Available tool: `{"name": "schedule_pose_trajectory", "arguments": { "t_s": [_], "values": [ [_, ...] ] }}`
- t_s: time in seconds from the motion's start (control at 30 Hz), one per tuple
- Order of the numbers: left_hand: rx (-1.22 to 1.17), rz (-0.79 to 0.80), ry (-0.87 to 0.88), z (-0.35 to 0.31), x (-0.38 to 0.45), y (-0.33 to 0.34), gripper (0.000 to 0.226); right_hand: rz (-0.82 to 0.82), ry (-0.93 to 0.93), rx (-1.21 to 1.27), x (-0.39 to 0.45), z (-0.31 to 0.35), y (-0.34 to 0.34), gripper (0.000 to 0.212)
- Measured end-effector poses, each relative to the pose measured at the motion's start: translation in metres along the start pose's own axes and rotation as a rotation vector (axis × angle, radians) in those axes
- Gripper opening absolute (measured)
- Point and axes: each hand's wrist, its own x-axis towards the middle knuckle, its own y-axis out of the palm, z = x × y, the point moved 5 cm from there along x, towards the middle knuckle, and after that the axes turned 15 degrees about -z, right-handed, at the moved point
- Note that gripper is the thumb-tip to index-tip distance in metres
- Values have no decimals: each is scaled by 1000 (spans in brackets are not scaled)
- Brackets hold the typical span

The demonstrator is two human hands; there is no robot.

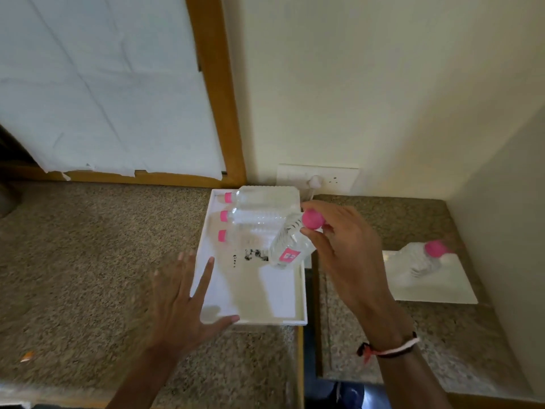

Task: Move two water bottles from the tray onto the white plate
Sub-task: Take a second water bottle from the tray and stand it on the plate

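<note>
Lifting by the neck: right hand (pixel 342 240) pinches the pink cap (pixel 313 219) of a water bottle (pixel 287 246) between thumb and fingers (pixel 317 242), body hanging tilted, base down-left, above the right part of the white tray (pixel 259 305). Whether the base is fully clear of the tray floor cannot be told.

Three more bottles (pixel 259 215) lie flat at the far end of the tray, caps to the left. On the lower granite surface (pixel 442 335) to the right sits the white plate (pixel 436 287), one bottle (pixel 424 258) already on it, blurred, apparently upright.

Judgement: second carry under way; one bottle placed, this one to follow.

To do it well: a cap-only pinch lets the body swing, so keep the carry slow and low, clear the tray's right rim and the gap between the surfaces, and aim for bare plate beside the standing bottle, not against it. Set the base flat before letting go.

Left hand (pixel 182 308) open, palm down, fingers spread, at the tray's near-left corner, thumb near the front rim; contact unclear. Right wrist bent, forearm reaching in from lower right.
</note>
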Motion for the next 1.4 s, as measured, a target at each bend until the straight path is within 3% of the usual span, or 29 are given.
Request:
{"name": "schedule_pose_trajectory", "arguments": {
  "t_s": [0.27,0.57,0.77,0.93,1.4],
  "values": [
    [-82,-91,81,-144,45,10,118,-171,79,105,35,-76,-96,33],
    [-124,-60,143,-258,72,50,118,-291,76,99,64,-164,-180,32],
    [-157,60,132,-290,69,87,122,-149,128,17,56,-227,-195,36],
    [-139,182,145,-295,64,110,125,-10,285,15,38,-274,-190,39],
    [-180,255,152,-305,65,154,124,229,395,-19,7,-303,-168,39]
  ]
}}
